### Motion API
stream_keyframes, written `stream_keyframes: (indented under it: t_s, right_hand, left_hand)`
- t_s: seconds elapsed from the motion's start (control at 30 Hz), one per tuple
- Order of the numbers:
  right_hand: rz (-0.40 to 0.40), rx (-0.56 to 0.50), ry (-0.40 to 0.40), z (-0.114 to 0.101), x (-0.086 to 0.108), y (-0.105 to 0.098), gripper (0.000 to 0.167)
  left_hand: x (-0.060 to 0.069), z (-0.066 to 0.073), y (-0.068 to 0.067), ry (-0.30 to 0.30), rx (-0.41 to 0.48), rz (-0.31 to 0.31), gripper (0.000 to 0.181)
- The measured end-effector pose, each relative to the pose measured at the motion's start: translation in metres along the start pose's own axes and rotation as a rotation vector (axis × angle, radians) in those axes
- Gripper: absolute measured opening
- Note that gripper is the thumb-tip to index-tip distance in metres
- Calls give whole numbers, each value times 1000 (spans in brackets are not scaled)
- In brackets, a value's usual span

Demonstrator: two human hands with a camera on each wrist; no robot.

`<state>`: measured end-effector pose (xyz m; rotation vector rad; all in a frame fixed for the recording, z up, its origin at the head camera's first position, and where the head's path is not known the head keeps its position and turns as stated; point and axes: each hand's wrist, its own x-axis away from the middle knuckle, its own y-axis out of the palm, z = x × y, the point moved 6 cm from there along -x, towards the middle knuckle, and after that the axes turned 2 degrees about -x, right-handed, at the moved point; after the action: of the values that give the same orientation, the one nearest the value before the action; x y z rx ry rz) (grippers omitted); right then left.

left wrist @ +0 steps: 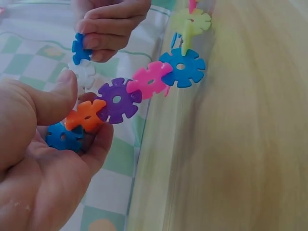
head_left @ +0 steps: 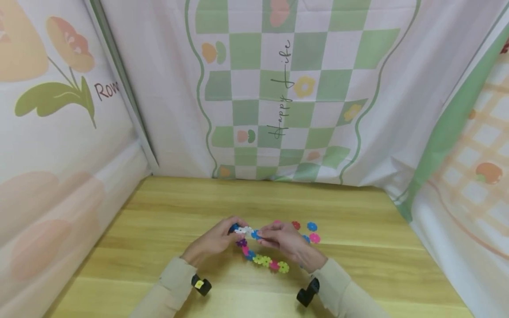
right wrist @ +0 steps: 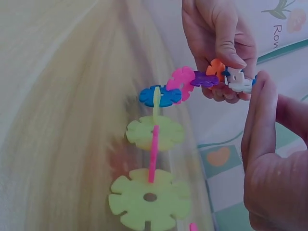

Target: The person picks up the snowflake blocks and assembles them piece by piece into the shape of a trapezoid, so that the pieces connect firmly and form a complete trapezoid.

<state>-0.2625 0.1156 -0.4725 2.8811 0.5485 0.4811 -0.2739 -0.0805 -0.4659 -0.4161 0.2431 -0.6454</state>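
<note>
A chain of interlocked plastic flower-shaped discs hangs from my left hand (head_left: 216, 238), which grips its upper end. In the left wrist view I see its blue disc (left wrist: 65, 137), orange disc (left wrist: 86, 115), purple disc (left wrist: 119, 100) and pink disc (left wrist: 149, 79). White discs (right wrist: 238, 79) sit between the two hands. My right hand (head_left: 284, 238) pinches a blue disc (left wrist: 81, 49) against the white end; whether it is fully slotted in, I cannot tell. Yellow-green discs (right wrist: 149, 197) form the trailing end, low over the table.
Loose discs lie on the wooden table (head_left: 179, 198) beyond the right hand, among them a red disc (head_left: 296, 225), a blue disc (head_left: 312, 226) and a pink disc (head_left: 314, 238). Printed curtains (head_left: 167, 110) enclose the table at the back and both sides.
</note>
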Motion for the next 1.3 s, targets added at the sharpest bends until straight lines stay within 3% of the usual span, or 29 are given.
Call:
stream_keyframes:
  t_s: [0.27, 0.57, 0.9, 1.3]
  right_hand:
    - [11, 35, -8, 1, -1, 3, 33]
    - [53, -49, -32, 7, 1, 3, 31]
    - [69, -47, -32, 6, 0, 2, 34]
    - [90, -32, -25, 4, 0, 4, 32]
  left_hand:
    - [1, 3, -3, 33, -94, 33, 20]
    - [-1, 2, 0, 40, -56, 19, 20]
    - [-1, -1, 0, -1, -35, 31, 19]
    - [-2, -3, 4, -10, -27, 25, 19]
